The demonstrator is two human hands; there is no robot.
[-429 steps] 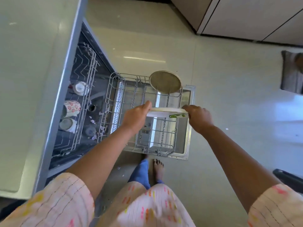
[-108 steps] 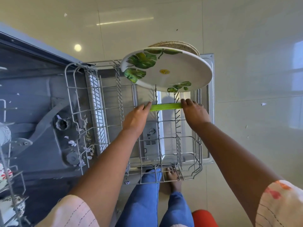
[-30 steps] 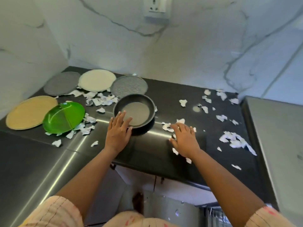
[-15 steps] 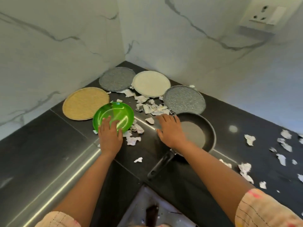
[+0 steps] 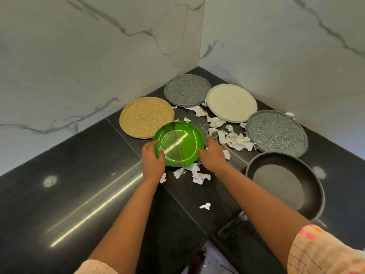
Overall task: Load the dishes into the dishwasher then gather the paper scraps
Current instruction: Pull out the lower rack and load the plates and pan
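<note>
Both hands clamping green plate (image 5: 178, 144) at opposite rims: left hand (image 5: 152, 162) with thumb over edge, right hand (image 5: 212, 155) curling against far side. Plate sitting at counter corner, overlapping woven mat (image 5: 146, 117), paper scraps (image 5: 199, 176) lying beneath. Glossy rim possibly slipping; scraps possibly clinging, dropping floorward.

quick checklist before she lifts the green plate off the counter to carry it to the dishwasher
1. Left hand grips the green plate at its near left rim: ok.
2. Right hand on the right rim: touching, but a firm hold: cannot tell.
3. Plate holds nothing: ok.
4. Paper scraps lie against the plate's near edge; whether any cling underneath: cannot tell.
5. Frying pan stands apart to the right, out of the lift path: ok.
6. Tan plate beside the green one: whether the rims overlap: cannot tell.
</note>
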